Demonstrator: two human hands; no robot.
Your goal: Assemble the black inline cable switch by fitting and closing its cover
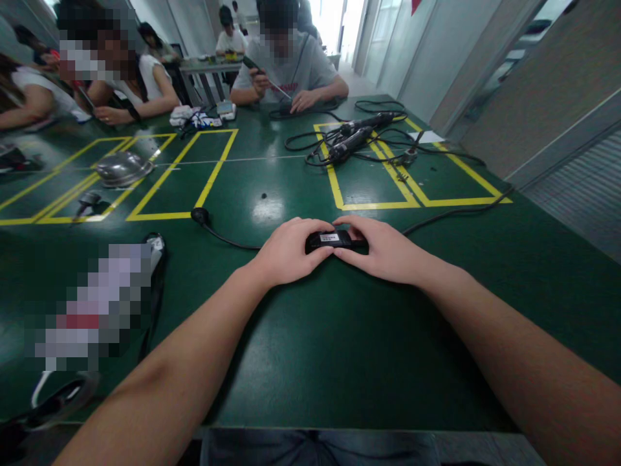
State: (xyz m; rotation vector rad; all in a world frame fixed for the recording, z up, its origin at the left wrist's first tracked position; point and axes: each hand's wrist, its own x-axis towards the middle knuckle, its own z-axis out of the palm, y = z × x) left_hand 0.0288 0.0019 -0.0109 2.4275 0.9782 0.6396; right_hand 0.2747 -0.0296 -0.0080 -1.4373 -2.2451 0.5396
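Observation:
A small black device (336, 239) with a white label lies on the green table between my two hands. My left hand (294, 251) wraps round its left end, thumb in front and fingers behind. Round its right end curls my right hand (383, 251), the thumbs nearly meeting at the front edge. A black cable (233, 243) runs left from my left hand to a round black end (200, 216). Another dark cable (451, 212) leads off behind my right hand toward the table's right edge.
Black tools with tangled cables (352, 139) lie at the back right inside yellow tape. At the left are a metal bowl (123, 168), a small dark part (88, 203) and a blurred pale object (104, 291). Across the table a person (291, 71) holds a screwdriver.

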